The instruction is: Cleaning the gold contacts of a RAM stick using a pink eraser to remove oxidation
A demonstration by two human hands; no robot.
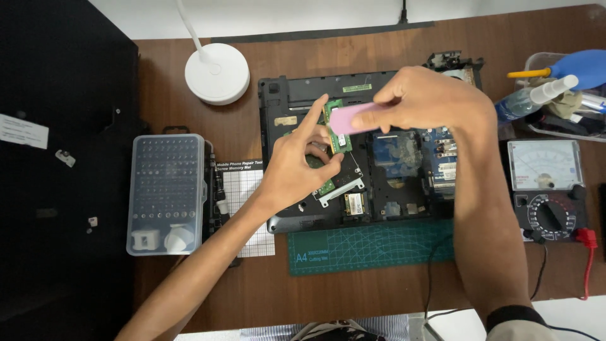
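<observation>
An opened black laptop base lies upside down on a green cutting mat, its circuit boards exposed. My left hand holds a small green memory module upright above the laptop, pinched between fingers and thumb. My right hand grips a pink eraser block and presses its end against the upper edge of the module.
A clear plastic case of screwdriver bits and a white gridded screw mat sit to the left. A white lamp base stands at the back. An analog multimeter, a spray bottle and a blue blower are on the right.
</observation>
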